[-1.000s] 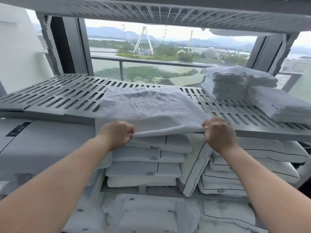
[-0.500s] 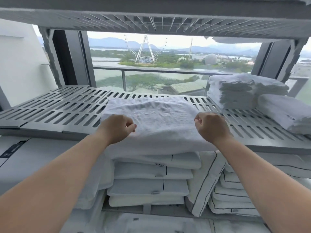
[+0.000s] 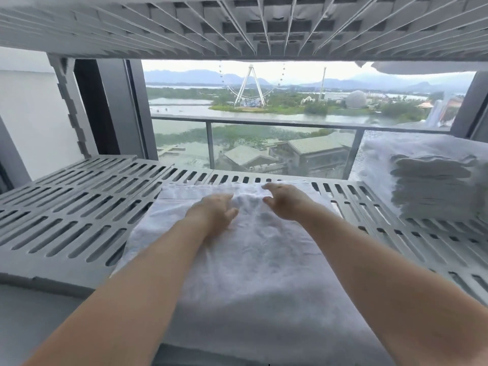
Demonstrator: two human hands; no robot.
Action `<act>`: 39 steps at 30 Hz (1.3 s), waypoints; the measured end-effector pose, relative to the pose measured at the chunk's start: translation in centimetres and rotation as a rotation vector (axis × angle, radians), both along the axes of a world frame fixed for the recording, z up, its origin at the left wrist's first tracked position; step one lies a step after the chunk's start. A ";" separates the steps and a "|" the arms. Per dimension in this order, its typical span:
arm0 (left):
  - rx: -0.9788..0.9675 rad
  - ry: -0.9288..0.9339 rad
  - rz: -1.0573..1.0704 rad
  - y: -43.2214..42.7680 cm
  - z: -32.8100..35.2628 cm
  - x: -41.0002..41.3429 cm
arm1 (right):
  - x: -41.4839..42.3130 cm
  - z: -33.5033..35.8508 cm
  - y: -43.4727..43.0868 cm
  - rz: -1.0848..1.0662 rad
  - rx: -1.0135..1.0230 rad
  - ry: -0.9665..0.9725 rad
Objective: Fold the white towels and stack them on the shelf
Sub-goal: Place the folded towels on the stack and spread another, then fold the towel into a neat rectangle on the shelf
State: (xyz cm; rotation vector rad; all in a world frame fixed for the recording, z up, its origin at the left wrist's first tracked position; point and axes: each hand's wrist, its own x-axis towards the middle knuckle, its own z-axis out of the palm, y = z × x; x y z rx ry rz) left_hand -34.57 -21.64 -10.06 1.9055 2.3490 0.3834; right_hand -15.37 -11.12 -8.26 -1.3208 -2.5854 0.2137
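A white towel (image 3: 253, 260) lies folded over on the grey slatted shelf (image 3: 79, 207), running from the front edge almost to the back. Both my arms reach forward over it. My left hand (image 3: 214, 212) rests on the towel near its far end, fingers bent down onto the cloth and thumb apart. Just to the right and slightly farther back, my right hand (image 3: 285, 200) lies with fingers spread at the towel's far edge. Neither hand pinches the cloth. A stack of folded white towels (image 3: 433, 191) stands at the right of the same shelf.
Another slatted shelf (image 3: 237, 25) hangs close overhead. Behind the shelf is a window with a balcony railing (image 3: 264, 122). A grey upright post (image 3: 71, 109) stands at the back left. The left half of the shelf holds nothing.
Both hands have carried the towel's near edge up and forward onto the shelf, then let go of it. The view has risen, so the lower shelves with pillows are out of sight.
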 end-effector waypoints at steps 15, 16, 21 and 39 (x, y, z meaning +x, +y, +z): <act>-0.256 0.050 0.240 5.8 -1.3 -8.3 | -6.4 -3.3 7.9 -0.030 -0.197 -0.202; -0.255 0.046 0.237 6.2 -1.3 -8.7 | -6.4 -3.5 8.1 -0.049 -0.186 -0.215; -0.043 0.080 0.158 8.1 -0.9 -9.8 | -7.6 -4.1 9.2 -0.127 -0.117 -0.208; 0.058 0.128 0.024 12.1 0.7 -8.7 | -7.4 -4.0 11.6 -0.366 -0.132 -0.090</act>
